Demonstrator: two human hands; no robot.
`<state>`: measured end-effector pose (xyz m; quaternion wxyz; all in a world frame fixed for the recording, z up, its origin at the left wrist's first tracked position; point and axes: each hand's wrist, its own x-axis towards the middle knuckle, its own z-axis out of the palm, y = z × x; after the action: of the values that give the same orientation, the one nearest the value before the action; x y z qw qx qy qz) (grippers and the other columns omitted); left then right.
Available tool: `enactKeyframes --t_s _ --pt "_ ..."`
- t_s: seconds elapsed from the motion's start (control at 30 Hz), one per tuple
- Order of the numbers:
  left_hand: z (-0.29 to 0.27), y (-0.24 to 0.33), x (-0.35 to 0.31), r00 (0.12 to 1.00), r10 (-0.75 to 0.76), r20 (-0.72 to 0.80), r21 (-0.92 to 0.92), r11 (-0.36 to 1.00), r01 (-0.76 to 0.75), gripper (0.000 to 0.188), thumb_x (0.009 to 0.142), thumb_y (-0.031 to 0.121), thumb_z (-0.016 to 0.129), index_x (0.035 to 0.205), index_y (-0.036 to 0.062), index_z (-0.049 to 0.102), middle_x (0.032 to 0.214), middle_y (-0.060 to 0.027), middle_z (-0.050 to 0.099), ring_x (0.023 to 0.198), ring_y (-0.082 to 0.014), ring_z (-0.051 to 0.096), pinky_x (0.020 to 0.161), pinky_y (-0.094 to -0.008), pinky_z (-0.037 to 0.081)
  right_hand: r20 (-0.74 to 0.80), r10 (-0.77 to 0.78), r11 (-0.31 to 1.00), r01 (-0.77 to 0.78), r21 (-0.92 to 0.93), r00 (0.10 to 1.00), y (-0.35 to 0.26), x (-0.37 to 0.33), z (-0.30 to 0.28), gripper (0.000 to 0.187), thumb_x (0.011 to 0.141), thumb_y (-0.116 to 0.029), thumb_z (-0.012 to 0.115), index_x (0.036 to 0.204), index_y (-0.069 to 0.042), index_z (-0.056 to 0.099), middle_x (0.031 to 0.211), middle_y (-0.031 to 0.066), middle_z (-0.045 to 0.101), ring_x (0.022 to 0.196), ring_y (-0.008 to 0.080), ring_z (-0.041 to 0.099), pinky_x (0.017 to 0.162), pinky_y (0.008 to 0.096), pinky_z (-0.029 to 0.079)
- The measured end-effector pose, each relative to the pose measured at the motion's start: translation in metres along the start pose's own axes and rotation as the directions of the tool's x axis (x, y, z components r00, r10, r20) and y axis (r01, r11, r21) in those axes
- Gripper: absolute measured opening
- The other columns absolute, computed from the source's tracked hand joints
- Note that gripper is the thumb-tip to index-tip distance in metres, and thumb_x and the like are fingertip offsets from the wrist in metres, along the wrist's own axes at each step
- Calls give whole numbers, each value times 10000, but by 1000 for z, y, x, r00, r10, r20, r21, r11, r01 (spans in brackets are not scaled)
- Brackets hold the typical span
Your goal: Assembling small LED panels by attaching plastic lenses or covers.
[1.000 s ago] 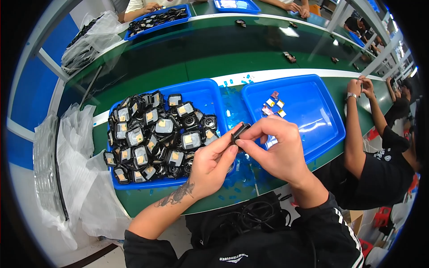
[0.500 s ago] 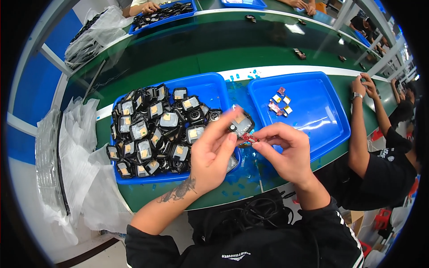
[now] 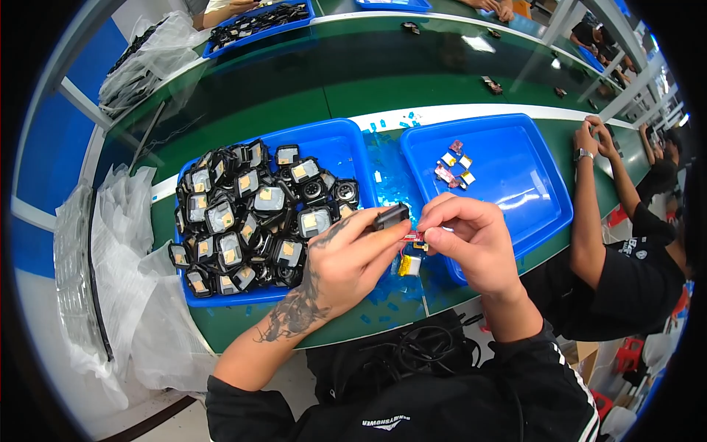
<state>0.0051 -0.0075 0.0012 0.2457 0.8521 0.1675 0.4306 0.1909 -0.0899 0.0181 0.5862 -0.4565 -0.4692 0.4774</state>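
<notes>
My left hand (image 3: 350, 254) is closed around a black watch-like case (image 3: 390, 216), tilted so its edge shows. My right hand (image 3: 475, 243) pinches a small red circuit board (image 3: 413, 236) close beside the case. Below the board hangs a small silver battery with yellow tape (image 3: 409, 266), seemingly joined to it by thin wires. On the left, a blue tray (image 3: 335, 140) holds a heap of black cases (image 3: 269, 197) with grey backs and tan patches. A second blue tray (image 3: 515, 206) on the right holds several red boards with batteries (image 3: 448, 174).
Blue scraps (image 3: 384, 158) litter the green table between the trays. White plastic sheeting (image 3: 125, 280) hangs at the left edge. Across a green conveyor (image 3: 412, 74), other people work beside more trays. A co-worker's arms (image 3: 589, 199) are at the right. Black cables (image 3: 427, 350) lie below the table edge.
My left hand has turned over, so the case now shows its edge instead of its open inside. The battery now hangs outside the case, below the red board.
</notes>
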Motion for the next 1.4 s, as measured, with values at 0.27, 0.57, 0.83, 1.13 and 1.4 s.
enactKeyframes --t_s 0.27,0.57,0.83,1.13,1.4 --pt "6 1 -5 717 -538 442 -634 378 675 225 887 -9 645 1107 -26 687 1033 -89 674 929 -104 639 805 -234 532 -118 -59 988 41 -146 991 0 -8 13 131 872 -1 668 1001 22 660 960 87 653 865 106 618 665 210 507" --pt "14 3 -9 778 -534 330 -779 312 544 406 936 -31 564 1335 -60 499 1245 -138 586 1100 -167 607 967 -289 506 -233 -193 956 129 -263 953 27 2 25 142 837 31 702 946 21 611 868 58 635 729 61 597 590 182 487" --pt "16 12 -6 766 -582 273 -828 263 495 467 939 -48 542 1395 -36 440 1274 -151 568 1122 -177 596 963 -291 511 -254 -318 913 223 -340 913 35 -1 28 206 837 39 693 1006 12 578 891 50 593 735 58 575 593 190 495" --pt "9 10 -7 761 -596 257 -790 324 521 628 929 -71 507 1489 41 247 1242 -190 587 1104 -199 614 898 -311 550 -117 -242 847 151 -509 963 17 11 34 443 799 72 677 1218 -11 557 943 82 587 830 141 606 643 248 551" --pt "12 12 -8 858 -514 -1 -551 716 429 812 880 -66 553 1520 44 65 1480 -271 303 1211 -293 549 913 -353 517 90 -39 905 73 -418 995 1 91 -1 540 806 34 665 1306 -17 467 893 80 629 794 122 623 710 249 525"
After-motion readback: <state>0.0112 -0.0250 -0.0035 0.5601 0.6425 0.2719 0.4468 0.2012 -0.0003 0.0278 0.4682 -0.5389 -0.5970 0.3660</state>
